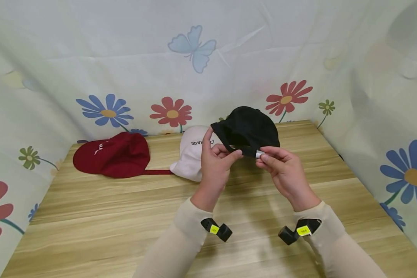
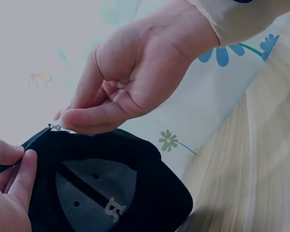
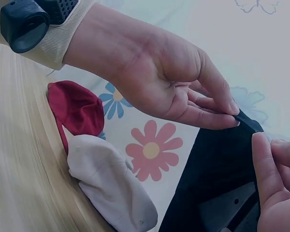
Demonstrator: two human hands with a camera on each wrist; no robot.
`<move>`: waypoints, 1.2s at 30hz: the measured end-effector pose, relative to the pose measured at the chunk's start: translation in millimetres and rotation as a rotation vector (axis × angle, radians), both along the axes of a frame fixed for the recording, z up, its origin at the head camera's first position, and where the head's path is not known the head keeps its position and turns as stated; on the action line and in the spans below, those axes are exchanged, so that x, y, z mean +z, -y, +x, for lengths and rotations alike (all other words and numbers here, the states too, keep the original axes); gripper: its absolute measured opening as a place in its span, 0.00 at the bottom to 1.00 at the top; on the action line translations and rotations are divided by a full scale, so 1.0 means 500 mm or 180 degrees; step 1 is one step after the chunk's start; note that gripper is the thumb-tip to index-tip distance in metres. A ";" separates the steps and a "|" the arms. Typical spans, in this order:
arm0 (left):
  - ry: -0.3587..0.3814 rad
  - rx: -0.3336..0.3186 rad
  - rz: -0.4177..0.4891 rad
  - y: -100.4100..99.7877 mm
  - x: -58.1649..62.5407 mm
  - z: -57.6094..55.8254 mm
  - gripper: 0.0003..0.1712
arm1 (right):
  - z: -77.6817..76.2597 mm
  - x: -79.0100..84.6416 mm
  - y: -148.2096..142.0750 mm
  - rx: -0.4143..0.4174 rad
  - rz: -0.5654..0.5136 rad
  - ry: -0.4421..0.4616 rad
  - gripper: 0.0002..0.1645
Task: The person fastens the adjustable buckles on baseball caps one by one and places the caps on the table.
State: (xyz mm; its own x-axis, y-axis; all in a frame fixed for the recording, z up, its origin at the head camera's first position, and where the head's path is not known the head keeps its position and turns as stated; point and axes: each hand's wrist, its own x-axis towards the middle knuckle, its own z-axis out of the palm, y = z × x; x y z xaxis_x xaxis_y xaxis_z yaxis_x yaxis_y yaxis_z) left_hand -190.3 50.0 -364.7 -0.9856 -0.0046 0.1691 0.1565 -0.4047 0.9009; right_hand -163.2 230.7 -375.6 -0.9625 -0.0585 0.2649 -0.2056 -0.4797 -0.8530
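A black baseball cap (image 1: 253, 125) is held up in front of me, the inside of its crown (image 2: 94, 179) showing in the left wrist view. My left hand (image 1: 216, 164) pinches the dark strap at the cap's back edge between thumb and fingers. At the other end of that strap, my right hand (image 1: 285, 170) pinches close to a small silver metal buckle (image 1: 259, 154). Behind my left hand lies a white cap (image 1: 189, 154) with dark lettering, partly hidden. In the right wrist view, my left hand (image 3: 169, 77) grips the strap's edge.
A dark red cap (image 1: 125, 158) with white lettering lies at the left back of the wooden table (image 1: 125, 216). Its red strap (image 1: 158, 172) stretches to the white cap. A flower-printed curtain (image 1: 125, 69) stands behind the table and along both sides.
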 end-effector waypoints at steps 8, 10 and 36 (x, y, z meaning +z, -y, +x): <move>-0.0035 0.0037 -0.0099 -0.003 -0.003 0.001 0.57 | 0.001 -0.001 0.006 -0.0069 0.0073 -0.0005 0.15; -0.0029 0.0034 -0.0089 -0.004 -0.002 0.002 0.57 | 0.001 -0.001 0.006 -0.0051 0.0037 -0.0010 0.14; 0.0005 0.0063 -0.0069 -0.015 -0.005 0.006 0.56 | 0.005 0.004 0.015 -0.0232 0.0167 0.0143 0.12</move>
